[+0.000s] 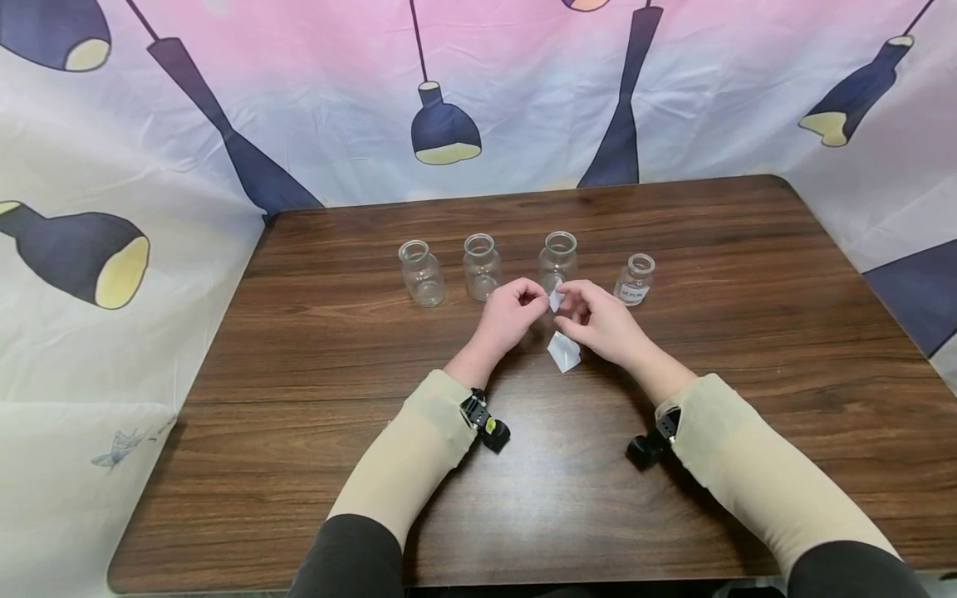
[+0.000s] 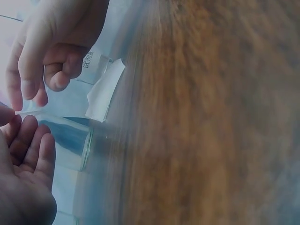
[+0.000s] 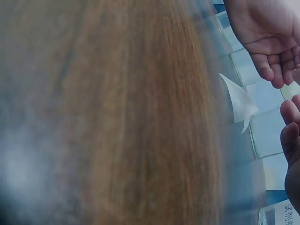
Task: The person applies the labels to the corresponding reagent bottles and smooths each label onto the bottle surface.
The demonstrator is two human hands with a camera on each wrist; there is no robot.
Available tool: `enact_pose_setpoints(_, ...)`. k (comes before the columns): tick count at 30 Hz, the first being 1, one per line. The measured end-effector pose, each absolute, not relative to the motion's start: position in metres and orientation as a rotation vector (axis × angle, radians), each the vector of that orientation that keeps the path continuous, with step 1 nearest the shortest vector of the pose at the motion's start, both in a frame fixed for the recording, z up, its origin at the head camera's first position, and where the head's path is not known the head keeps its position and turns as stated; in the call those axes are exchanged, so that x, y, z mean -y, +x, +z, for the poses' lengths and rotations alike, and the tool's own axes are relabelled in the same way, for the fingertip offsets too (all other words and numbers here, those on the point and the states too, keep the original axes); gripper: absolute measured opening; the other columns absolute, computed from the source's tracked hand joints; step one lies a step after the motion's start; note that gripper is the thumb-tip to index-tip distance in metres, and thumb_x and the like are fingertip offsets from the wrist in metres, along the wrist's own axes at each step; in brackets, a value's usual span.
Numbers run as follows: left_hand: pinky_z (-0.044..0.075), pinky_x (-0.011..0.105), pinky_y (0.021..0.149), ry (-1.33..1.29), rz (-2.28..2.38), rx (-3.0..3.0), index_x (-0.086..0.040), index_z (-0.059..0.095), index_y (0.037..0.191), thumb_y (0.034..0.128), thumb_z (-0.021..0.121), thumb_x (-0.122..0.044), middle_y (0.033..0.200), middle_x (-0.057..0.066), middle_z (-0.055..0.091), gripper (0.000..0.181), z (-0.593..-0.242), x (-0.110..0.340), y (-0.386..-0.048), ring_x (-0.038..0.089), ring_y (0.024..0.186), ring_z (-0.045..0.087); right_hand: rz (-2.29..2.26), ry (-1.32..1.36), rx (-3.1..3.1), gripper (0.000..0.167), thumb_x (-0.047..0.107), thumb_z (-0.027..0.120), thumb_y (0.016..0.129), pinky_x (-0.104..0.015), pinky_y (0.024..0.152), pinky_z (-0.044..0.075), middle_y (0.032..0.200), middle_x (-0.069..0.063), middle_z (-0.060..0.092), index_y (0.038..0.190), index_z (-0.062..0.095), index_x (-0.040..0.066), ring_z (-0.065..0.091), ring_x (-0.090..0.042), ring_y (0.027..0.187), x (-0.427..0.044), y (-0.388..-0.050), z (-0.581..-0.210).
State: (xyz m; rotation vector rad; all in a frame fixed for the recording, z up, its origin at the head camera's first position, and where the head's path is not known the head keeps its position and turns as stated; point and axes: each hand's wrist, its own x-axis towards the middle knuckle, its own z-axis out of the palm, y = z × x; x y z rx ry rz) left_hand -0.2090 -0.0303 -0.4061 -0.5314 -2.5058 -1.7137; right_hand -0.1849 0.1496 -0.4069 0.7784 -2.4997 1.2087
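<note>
Above the table, in front of a clear glass jar, a small white label-like slip sits between both hands. My left hand pinches its left side with thumb and forefinger. The fingertips of my right hand pinch its upper right edge, the other fingers loosely bent. Below the hands a creased piece of white paper lies on the table, its edge curled up in the right wrist view. In the wrist views the slip is mostly hidden by fingers.
Two more clear jars, the far-left jar and its neighbour, stand left of the hands. A smaller jar with a white written label stands at the right. All are on a brown wooden table before a patterned cloth backdrop.
</note>
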Motion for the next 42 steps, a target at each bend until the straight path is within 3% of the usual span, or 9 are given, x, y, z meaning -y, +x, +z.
enact_pose_setpoints(9, 0.040, 0.019, 0.061, -0.544, -1.710, 2.504, -0.003, 0.065, 0.083, 0.0825, 0.061, -0.010, 0.076, 0.002, 0.061, 0.008, -0.4056, 0.0280, -0.2100, 0.006, 0.069, 0.049, 1.148, 0.785, 2.521, 0.047, 0.003, 0.071, 0.078, -0.029, 0.060, 0.045, 0.087, -0.006, 0.061, 0.118, 0.047, 0.005, 0.056, -0.014, 0.066, -0.1461, -0.1867, -0.4062)
enact_pose_setpoints(31, 0.042, 0.019, 0.063, -0.558, -1.727, 2.512, -0.004, 0.067, 0.085, 0.0835, 0.063, -0.012, 0.078, 0.003, 0.065, 0.010, -0.4042, 0.0270, -0.2079, 0.005, 0.070, 0.052, 0.991, 0.806, 2.546, 0.037, 0.005, 0.070, 0.079, -0.033, 0.062, 0.045, 0.083, -0.006, 0.059, 0.112, 0.054, 0.002, 0.054, -0.016, 0.068, -0.1436, -0.1893, -0.4079)
enact_pose_setpoints(42, 0.043, 0.020, 0.063, -0.498, -1.794, 2.461, -0.002, 0.067, 0.087, 0.0835, 0.064, -0.013, 0.081, 0.005, 0.065, 0.011, -0.4075, 0.0303, -0.2087, 0.006, 0.071, 0.053, 1.204, 0.724, 2.515, 0.035, 0.006, 0.070, 0.080, -0.025, 0.055, 0.044, 0.078, -0.004, 0.060, 0.111, 0.053, 0.005, 0.057, -0.013, 0.064, -0.1505, -0.1871, -0.4119)
